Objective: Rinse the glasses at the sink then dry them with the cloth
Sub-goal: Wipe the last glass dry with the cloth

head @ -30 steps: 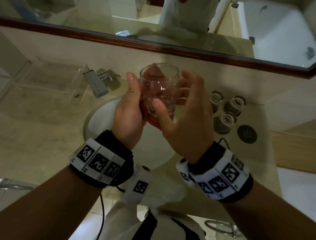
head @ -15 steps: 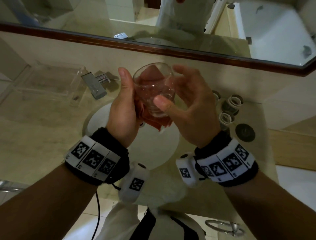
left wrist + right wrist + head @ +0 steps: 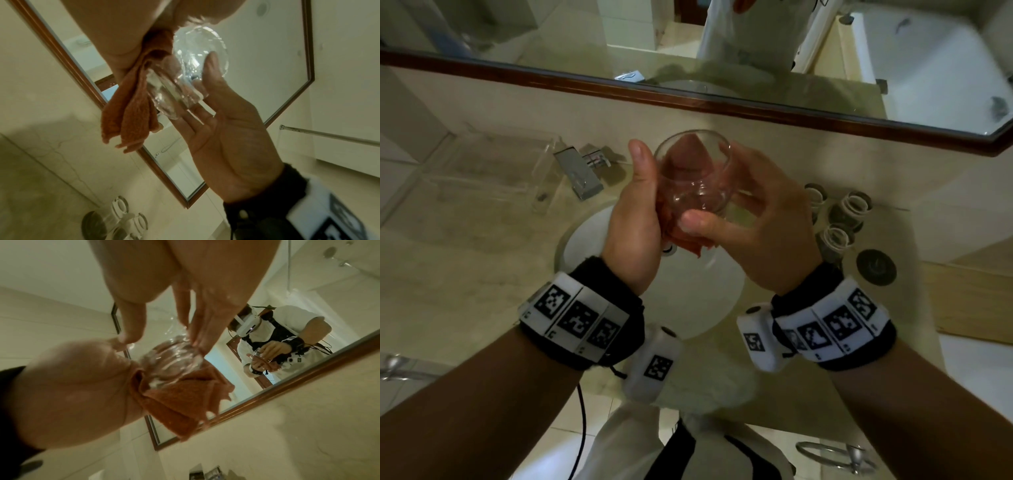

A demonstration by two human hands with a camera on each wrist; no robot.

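Above the sink basin (image 3: 698, 301) I hold a clear round glass (image 3: 691, 178), mouth up and tilted toward me. My left hand (image 3: 643, 202) wraps its left side and presses an orange cloth (image 3: 685, 241) against the wall and base. The cloth shows through the glass and hangs below it. My right hand (image 3: 743, 209) grips the right side, thumb on the lower front and fingers behind. The left wrist view shows the cloth (image 3: 131, 116) folded beside the glass (image 3: 185, 73). In the right wrist view the glass (image 3: 172, 363) sits on the cloth (image 3: 180, 402).
A chrome faucet (image 3: 580, 174) stands behind the basin on the left, beside a clear acrylic tray (image 3: 493, 171). Three more glasses (image 3: 839, 219) and a dark round disc (image 3: 875, 267) sit on the counter to the right. A wood-framed mirror (image 3: 688, 44) runs along the back.
Both hands and the glass have drifted slightly left. The right hand has shifted its hold, its thumb now lower on the front of the glass. The cloth stays pressed in by the left hand.
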